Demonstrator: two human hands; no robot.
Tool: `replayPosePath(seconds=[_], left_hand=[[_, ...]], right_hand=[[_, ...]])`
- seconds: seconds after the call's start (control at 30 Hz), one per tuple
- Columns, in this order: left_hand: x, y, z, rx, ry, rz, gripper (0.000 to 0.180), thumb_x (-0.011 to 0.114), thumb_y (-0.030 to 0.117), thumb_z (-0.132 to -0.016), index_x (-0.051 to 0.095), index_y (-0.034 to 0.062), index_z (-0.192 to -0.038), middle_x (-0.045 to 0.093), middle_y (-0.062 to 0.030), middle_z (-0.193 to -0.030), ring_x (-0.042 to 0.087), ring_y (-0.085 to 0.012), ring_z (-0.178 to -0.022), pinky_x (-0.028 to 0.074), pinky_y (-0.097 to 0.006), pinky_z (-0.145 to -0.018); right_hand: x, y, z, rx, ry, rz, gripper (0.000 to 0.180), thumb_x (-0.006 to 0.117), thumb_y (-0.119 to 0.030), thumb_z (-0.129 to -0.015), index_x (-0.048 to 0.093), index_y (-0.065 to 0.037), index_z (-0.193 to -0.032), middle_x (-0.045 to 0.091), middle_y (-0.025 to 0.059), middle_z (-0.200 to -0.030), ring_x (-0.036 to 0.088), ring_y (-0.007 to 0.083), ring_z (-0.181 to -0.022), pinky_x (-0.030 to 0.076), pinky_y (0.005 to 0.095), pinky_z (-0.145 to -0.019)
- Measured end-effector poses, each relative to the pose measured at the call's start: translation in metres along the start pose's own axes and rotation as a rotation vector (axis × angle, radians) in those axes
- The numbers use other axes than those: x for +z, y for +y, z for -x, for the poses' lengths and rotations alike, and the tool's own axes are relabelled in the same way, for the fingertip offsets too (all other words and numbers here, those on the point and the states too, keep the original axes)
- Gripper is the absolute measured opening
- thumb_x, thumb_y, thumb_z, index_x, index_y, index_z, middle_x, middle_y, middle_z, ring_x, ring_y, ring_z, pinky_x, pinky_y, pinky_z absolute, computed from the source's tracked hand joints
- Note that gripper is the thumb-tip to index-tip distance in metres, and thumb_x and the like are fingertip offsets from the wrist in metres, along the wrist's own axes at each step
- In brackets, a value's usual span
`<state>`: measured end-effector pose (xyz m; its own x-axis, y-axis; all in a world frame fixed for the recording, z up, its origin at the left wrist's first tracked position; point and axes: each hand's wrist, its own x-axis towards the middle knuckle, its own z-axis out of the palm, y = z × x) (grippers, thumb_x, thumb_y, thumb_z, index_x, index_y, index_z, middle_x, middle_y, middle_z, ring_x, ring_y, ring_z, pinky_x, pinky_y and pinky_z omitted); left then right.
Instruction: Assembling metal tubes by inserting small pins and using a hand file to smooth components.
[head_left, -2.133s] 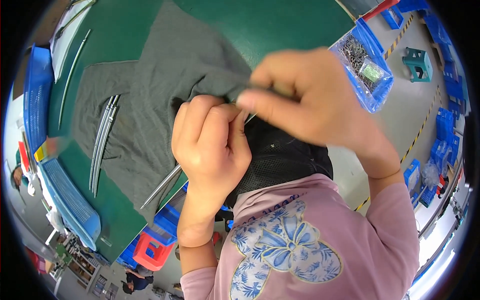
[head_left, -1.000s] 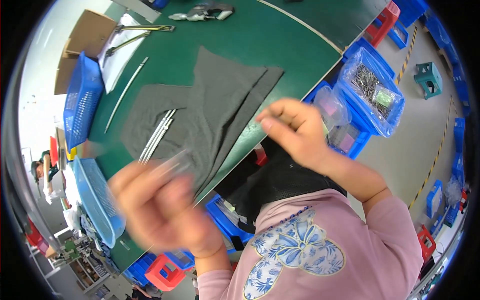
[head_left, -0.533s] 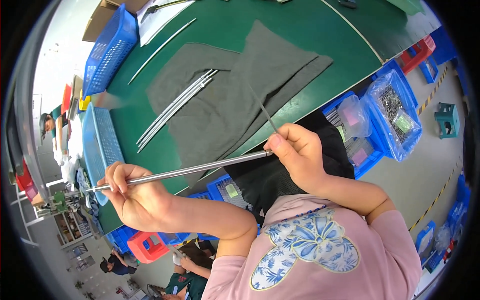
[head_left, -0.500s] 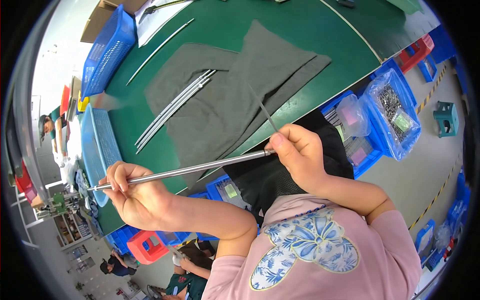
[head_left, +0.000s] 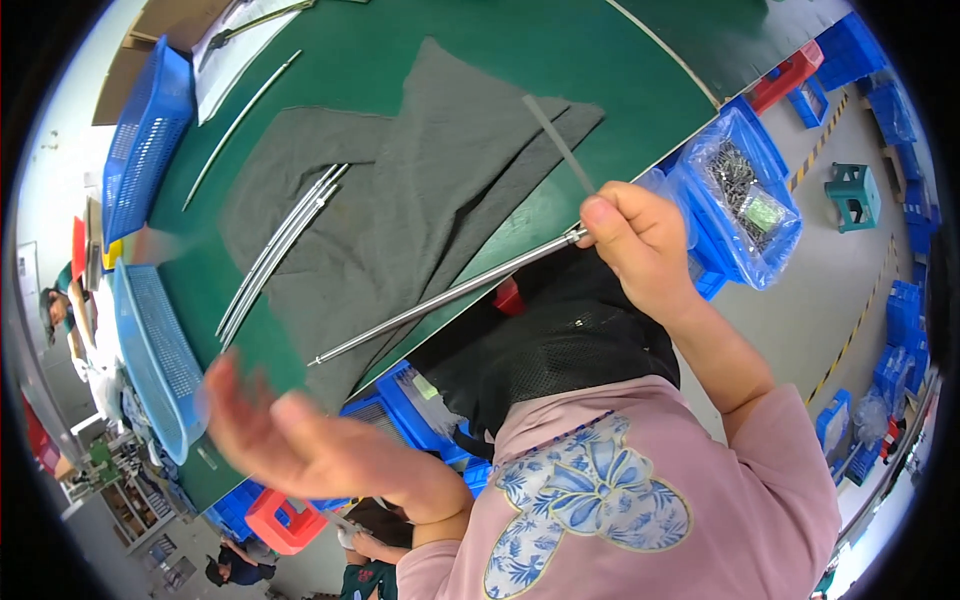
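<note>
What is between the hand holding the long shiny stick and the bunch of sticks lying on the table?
In the head view, only the grey cloth on the green table lies between the right hand and the bundle of metal rods.

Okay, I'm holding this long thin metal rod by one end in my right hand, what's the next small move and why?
Probably bring the open left hand up to catch the free tip of the long thin metal rod. Only the right hand pinches it, at one end, so the rest juts out unsupported over the grey cloth on the green table. The left hand is blurred and holds nothing.
</note>
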<state>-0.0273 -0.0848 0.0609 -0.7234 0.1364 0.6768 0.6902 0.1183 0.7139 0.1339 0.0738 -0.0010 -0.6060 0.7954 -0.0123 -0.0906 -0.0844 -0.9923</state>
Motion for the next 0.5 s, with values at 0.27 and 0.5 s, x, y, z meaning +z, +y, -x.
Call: replayPosePath(seconds=[0.27, 0.5], left_hand=[[0.080, -0.009, 0.027, 0.203, -0.918, 0.170, 0.020, 0.073, -0.002, -0.068, 0.067, 0.0034, -0.086, 0.058, -0.0065, -0.081, 0.054, -0.0249, -0.071, 0.044, -0.034, -0.061], [0.089, -0.017, 0.035, 0.254, -0.911, 0.132, 0.017, 0.072, -0.003, -0.068, 0.064, 0.0033, -0.081, 0.055, -0.0068, -0.078, 0.052, -0.0249, -0.067, 0.042, -0.034, -0.058]], right_hand=[[0.002, -0.004, -0.009, 0.046, 0.017, 0.121, 0.026, 0.059, -0.018, -0.094, 0.059, 0.001, -0.076, 0.052, 0.0005, -0.062, 0.044, 0.0050, -0.059, 0.036, 0.0238, -0.052], [-0.005, -0.012, 0.010, -0.070, 0.183, 0.418, 0.015, 0.056, -0.006, -0.092, 0.061, -0.001, -0.105, 0.050, 0.0062, -0.058, 0.047, 0.0105, -0.051, 0.038, 0.0268, -0.050]])
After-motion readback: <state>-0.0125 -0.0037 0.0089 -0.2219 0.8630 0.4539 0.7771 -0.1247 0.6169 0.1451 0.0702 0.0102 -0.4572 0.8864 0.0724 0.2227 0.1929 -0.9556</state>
